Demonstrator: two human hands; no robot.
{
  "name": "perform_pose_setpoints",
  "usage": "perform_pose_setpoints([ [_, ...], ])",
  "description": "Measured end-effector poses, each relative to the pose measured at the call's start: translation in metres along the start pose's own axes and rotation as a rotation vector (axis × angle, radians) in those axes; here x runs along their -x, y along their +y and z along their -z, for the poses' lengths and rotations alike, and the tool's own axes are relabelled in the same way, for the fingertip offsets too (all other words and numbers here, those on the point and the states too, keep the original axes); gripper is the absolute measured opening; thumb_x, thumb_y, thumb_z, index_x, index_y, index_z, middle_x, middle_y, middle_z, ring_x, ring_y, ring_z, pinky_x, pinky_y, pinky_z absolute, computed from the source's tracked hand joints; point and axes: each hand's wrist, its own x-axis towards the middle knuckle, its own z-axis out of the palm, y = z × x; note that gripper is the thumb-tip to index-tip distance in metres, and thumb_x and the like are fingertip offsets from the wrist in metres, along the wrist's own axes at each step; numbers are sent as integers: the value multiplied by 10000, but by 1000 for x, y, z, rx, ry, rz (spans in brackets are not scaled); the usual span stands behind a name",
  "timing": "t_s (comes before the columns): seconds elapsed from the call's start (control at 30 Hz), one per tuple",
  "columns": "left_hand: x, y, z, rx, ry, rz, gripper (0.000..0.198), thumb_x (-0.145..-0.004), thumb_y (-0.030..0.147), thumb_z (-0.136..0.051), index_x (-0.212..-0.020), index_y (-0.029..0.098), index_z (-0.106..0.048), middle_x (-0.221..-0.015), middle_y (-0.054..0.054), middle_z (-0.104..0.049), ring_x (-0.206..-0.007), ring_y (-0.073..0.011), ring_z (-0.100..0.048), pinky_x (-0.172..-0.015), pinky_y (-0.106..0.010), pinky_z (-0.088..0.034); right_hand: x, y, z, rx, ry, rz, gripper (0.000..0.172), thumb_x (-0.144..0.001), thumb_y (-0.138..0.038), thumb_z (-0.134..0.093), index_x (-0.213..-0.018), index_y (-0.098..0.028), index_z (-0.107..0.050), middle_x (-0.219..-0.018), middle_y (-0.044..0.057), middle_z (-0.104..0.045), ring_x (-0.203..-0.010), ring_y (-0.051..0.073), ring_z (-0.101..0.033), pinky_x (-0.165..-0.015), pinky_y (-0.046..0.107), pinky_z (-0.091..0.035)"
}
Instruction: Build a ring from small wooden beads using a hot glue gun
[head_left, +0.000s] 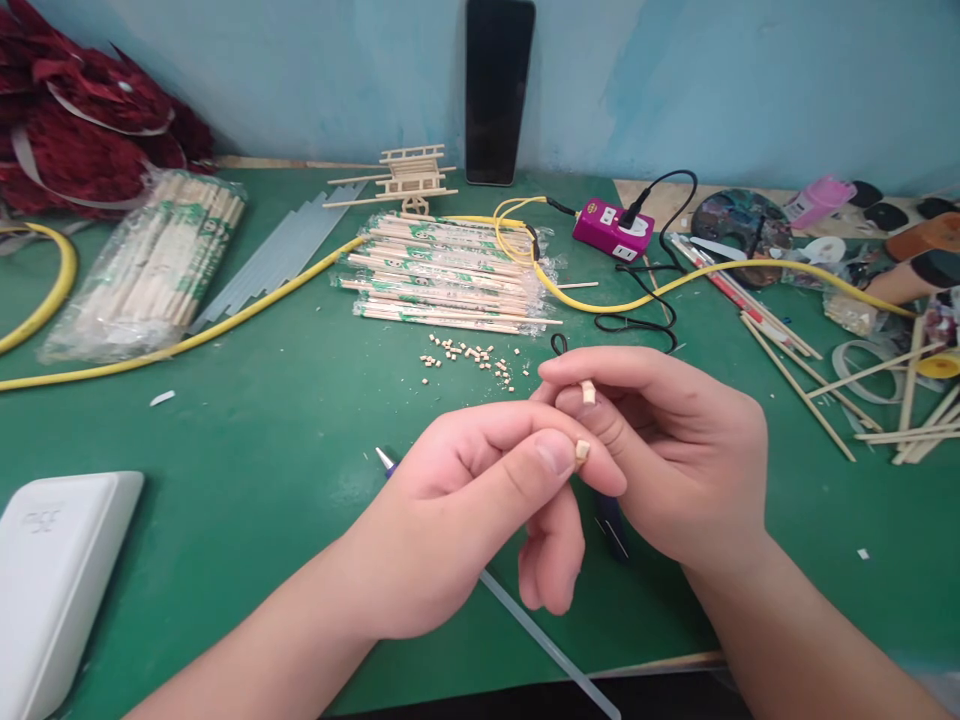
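My left hand (480, 500) is closed, with a tiny cut wooden piece (582, 450) between thumb and forefinger. Just behind it, my right hand (667, 440) pinches another small wooden piece (588, 392) at its fingertips. The two hands overlap, and the pieces are a short way apart. Many more little wooden bits (480, 355) lie scattered on the green table beyond my hands. Beneath my hands are a dark blue tool (613, 525), mostly hidden, and a translucent glue stick (547, 640). A pointed metal tip (385, 459) pokes out left of my left hand.
Wrapped chopsticks (450, 275) lie at the middle back, before a small stick-built model (412, 180). A yellow cord (277, 305) crosses to a purple power strip (611, 232). A phone (499, 95) leans on the wall. Loose sticks (799, 385) lie right, a white power bank (64, 580) left.
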Motion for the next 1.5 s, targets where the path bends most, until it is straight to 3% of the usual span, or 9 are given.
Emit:
perform_pose_setpoints([
  [0.2,-2,0,0,55,23,-44,317,-1140,415,-621,-1029,181,-804,-640,-7,-704,-549,-95,-595,-620,-200,-507,2,1,0,32,29,21,258,-1044,-115,-734,-1181,-303,-846,-1011,-32,-889,-787,136,-818,-744,276,-707],
  [0.37,-1,-1,1,18,70,-39,257,-1108,430,-714,-1014,202,-784,-596,37,-668,-526,-73,-567,-611,-185,-486,4,3,-1,28,58,46,303,-1032,-87,-738,-1226,-293,-849,-1052,-42,-891,-795,111,-809,-757,241,-690],
  [0.73,0,0,-3,-96,203,-106,270,-1151,414,-643,-1018,246,-808,-590,58,-659,-552,-65,-551,-606,-167,-472,4,2,-3,-24,130,25,375,-998,-45,-716,-1211,-312,-871,-923,-49,-852,-745,109,-774,-728,234,-673],
  [1.03,4,-4,-11,-394,374,-244,259,-1166,359,-600,-1051,262,-811,-613,50,-656,-552,-68,-561,-569,-143,-485,6,2,0,-48,133,39,393,-984,-55,-704,-1231,-311,-872,-879,-14,-829,-732,159,-778,-708,304,-694],
  [1.17,5,-5,-12,-508,391,-329,249,-1170,337,-591,-1105,293,-828,-635,56,-665,-548,-59,-556,-546,-134,-465,6,2,-1,-79,120,39,399,-993,-57,-687,-1227,-321,-873,-886,-2,-836,-726,175,-785,-720,339,-716],
  [1.33,4,-2,-11,-399,366,-323,269,-1172,312,-594,-1127,307,-860,-635,59,-666,-562,-52,-589,-579,-132,-495,3,1,-3,-108,142,-16,285,-987,-96,-747,-1148,-291,-879,-970,-4,-872,-767,157,-810,-698,277,-708],
  [1.5,2,-1,-8,-282,362,-253,278,-1173,381,-607,-1162,316,-877,-607,54,-658,-565,-59,-552,-597,-155,-489,2,1,-4,-93,118,-36,188,-1000,-111,-763,-985,-278,-848,-856,-30,-842,-692,136,-780,-652,241,-674],
])
